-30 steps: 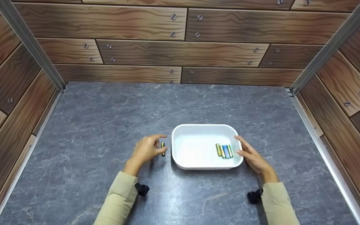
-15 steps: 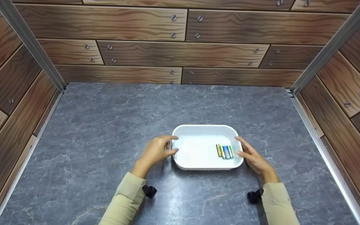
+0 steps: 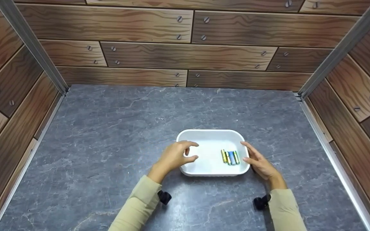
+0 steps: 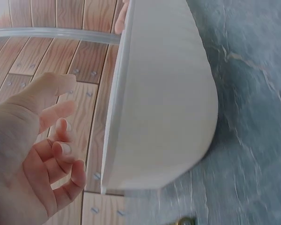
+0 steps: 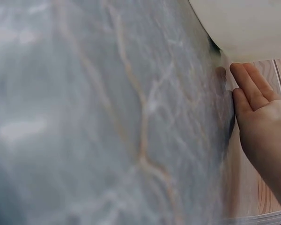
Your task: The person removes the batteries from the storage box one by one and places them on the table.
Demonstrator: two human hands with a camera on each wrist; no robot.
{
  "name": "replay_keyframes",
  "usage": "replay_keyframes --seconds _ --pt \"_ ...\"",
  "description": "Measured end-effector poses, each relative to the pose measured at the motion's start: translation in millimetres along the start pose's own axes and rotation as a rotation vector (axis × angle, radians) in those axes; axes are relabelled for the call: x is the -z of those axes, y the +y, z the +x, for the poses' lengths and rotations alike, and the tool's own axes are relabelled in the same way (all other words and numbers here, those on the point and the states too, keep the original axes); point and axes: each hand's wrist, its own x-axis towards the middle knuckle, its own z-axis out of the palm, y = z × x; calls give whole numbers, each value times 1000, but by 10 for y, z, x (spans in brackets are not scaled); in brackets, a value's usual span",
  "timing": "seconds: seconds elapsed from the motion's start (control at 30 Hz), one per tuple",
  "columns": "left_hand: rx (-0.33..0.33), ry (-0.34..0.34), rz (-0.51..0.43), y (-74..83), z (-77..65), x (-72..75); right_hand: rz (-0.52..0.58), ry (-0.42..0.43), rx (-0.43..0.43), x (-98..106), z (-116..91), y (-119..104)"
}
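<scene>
A white plastic basin (image 3: 212, 136) stands on the tabletop, and several small batteries (image 3: 232, 158) lie side by side in its right half. My left hand (image 3: 174, 155) hovers over the basin's left end, holding nothing. Its thumb and index finger are parted, and the left wrist view shows the other fingers loosely bent. My right hand (image 3: 261, 164) holds the right rim, with thumb and index finger over the edge and other fingers along the outside wall. At the bottom of the left wrist view, the end of one more battery (image 4: 185, 220) shows on the table; in the head view it is hidden.
The grey marbled tabletop (image 3: 124, 112) spreads around the basin. Wood-patterned walls (image 3: 146, 54) enclose the back and both sides, with metal frame bars (image 3: 332, 51) at the corners. A black wrist camera (image 3: 261, 202) sits by each sleeve.
My left hand has moved right, from around the battery left of the basin to above the basin's left end, without taking it. The right hand stays at the rim.
</scene>
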Motion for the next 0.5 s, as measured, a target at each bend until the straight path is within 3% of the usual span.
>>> replay_keyframes --seconds 0.5 --pt "-40 -81 39 174 234 -235 -17 30 -2 5 1 5"
